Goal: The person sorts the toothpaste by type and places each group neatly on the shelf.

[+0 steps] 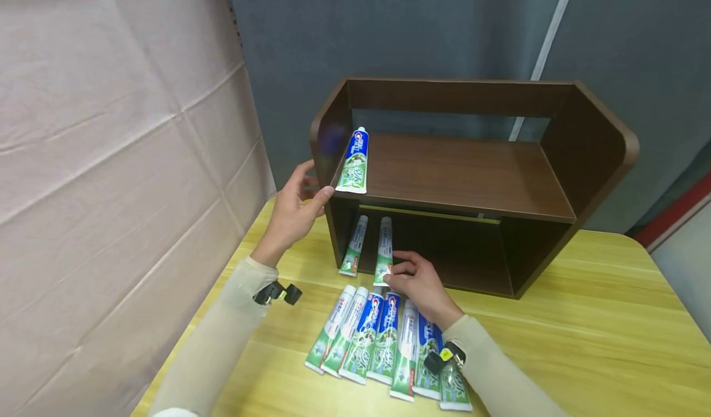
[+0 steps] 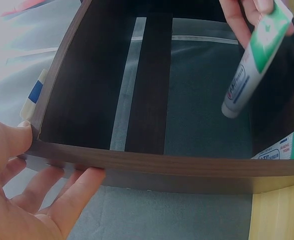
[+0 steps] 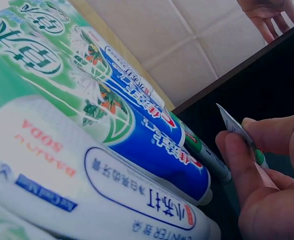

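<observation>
My right hand [image 1: 419,284] pinches a white-and-green toothpaste tube [image 1: 384,244] by its flat crimped end. The tube's cap points into the lower compartment of a dark brown two-tier shelf [image 1: 455,170]. To its left, another white-and-green tube [image 1: 354,244] lies in that compartment, apart from it. On the upper tier, a blue-and-green toothpaste tube [image 1: 355,161] lies along the left side. My left hand [image 2: 41,190] grips the shelf's left side panel [image 2: 152,167], thumb at the front edge and fingers on the outer face. In the right wrist view, the held tube's crimped end [image 3: 232,124] shows between thumb and fingers.
Several toothpaste tubes [image 1: 363,337], some blue-and-green and some white-and-green, lie in a row on the yellow wood-grain table [image 1: 589,343] before the shelf. The right forearm partly covers the rightmost ones. A pale cloth wall [image 1: 122,158] stands at the left, a grey one behind.
</observation>
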### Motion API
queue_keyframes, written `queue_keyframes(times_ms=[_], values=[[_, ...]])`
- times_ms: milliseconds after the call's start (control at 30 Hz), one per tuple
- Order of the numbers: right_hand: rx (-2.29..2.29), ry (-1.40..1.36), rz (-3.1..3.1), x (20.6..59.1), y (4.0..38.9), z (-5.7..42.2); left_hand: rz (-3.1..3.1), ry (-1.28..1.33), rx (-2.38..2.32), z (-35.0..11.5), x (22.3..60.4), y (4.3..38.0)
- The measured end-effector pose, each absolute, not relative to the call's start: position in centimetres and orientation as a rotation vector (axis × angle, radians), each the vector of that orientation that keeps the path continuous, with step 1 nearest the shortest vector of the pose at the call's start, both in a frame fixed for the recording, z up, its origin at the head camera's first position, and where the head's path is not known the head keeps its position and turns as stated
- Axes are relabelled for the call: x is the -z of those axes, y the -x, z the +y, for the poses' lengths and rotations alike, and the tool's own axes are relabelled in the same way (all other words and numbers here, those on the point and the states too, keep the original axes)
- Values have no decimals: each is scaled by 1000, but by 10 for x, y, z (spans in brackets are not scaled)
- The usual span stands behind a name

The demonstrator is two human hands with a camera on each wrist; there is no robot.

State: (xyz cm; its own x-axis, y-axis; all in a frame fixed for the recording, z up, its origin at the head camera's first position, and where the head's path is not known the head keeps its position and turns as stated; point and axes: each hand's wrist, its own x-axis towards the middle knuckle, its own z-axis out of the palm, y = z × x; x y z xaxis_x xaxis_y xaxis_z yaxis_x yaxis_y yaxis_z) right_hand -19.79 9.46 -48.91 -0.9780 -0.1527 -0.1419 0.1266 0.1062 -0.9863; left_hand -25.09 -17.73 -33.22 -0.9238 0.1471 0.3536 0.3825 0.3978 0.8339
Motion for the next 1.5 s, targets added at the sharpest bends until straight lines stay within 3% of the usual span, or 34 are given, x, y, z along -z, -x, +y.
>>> queue_keyframes(times_ms=[1500], values=[[1884, -107, 2263, 503, 214, 73, -2427, 467, 1551, -179, 335, 251]])
